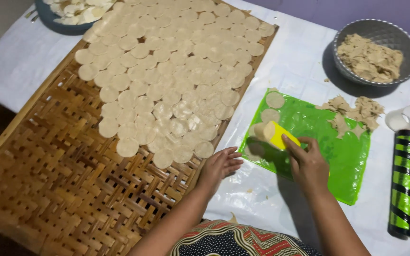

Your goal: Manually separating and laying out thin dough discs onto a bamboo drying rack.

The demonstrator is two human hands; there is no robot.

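Observation:
My right hand (pixel 307 163) grips a yellow scraper (pixel 277 134) and lifts a round dough disc (pixel 259 131) off the green mat (pixel 345 151). Two more discs (pixel 274 99) lie on the mat's upper left corner. My left hand (pixel 221 163) rests flat, fingers apart, on the right edge of the woven bamboo tray (pixel 62 180), next to the nearest discs. Several pale dough discs (pixel 167 71) cover the tray's far half. Torn dough scraps (pixel 354 114) lie on the mat's far right corner.
A grey bowl (pixel 406 42) of dough scraps stands at the back right. A green-and-black striped roller (pixel 403 182) lies at the right, with a clear round cutter (pixel 406 117) above it. A blue bowl (pixel 58 23) with discs sits at the back left. White cloth (pixel 20 57) covers the table.

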